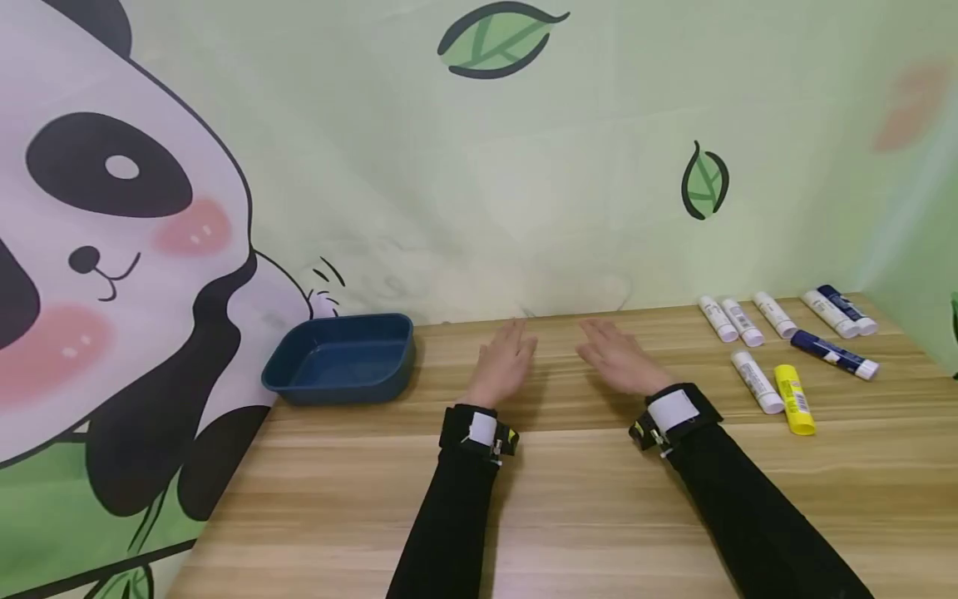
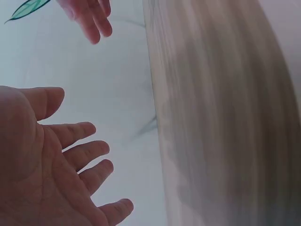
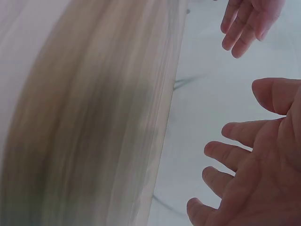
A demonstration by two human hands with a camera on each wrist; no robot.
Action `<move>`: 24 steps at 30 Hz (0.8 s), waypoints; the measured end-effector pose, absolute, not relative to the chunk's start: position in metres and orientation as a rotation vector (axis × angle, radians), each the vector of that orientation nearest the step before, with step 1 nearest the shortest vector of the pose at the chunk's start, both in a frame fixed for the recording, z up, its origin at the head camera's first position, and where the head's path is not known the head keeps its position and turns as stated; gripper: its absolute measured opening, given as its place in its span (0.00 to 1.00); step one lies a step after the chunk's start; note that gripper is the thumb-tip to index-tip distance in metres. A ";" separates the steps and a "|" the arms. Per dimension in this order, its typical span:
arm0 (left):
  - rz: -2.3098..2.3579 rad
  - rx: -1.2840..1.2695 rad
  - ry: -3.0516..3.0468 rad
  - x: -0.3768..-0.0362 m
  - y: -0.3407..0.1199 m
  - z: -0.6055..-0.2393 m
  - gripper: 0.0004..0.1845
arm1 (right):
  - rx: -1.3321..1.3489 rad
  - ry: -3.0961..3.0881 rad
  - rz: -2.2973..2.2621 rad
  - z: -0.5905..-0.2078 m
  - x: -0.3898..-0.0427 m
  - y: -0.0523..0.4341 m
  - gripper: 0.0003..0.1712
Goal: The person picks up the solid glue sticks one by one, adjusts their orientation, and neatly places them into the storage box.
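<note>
My left hand (image 1: 500,366) hovers over the middle of the table (image 1: 569,499), its fingers extended and pointing away from me. To its right, my right hand (image 1: 619,358) hangs at about the same height, fingers also straight and angled inward. Neither hand holds anything. In the left wrist view the left palm (image 2: 51,174) shows with its fingers spread; the right wrist view shows the right palm (image 3: 263,165) likewise. A blue tray (image 1: 337,395) stands left of the left hand. Nearest the right hand lies a white glue stick (image 1: 758,383), beside a yellow one (image 1: 795,401).
Toward the back right lie several more white glue sticks (image 1: 775,314) and two dark blue ones (image 1: 834,355). A cloth backdrop (image 1: 569,200) printed with a panda and leaves hangs along the table's back edge and left side.
</note>
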State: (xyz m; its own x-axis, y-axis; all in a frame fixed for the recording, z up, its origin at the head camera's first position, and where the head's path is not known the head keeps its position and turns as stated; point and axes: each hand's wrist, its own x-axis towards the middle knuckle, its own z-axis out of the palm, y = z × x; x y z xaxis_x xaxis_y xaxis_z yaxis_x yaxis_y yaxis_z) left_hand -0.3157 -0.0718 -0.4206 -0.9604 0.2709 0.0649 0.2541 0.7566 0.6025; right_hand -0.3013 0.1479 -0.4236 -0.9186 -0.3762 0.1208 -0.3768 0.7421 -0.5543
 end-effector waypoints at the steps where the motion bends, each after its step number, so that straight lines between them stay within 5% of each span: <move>1: 1.012 0.431 2.920 -0.316 -0.076 -0.419 0.33 | 0.643 -2.929 0.953 -0.423 -0.301 0.146 0.34; 24: 1.127 0.368 2.907 -0.320 -0.153 -0.390 0.34 | 0.813 -2.907 1.047 -0.404 -0.316 0.113 0.34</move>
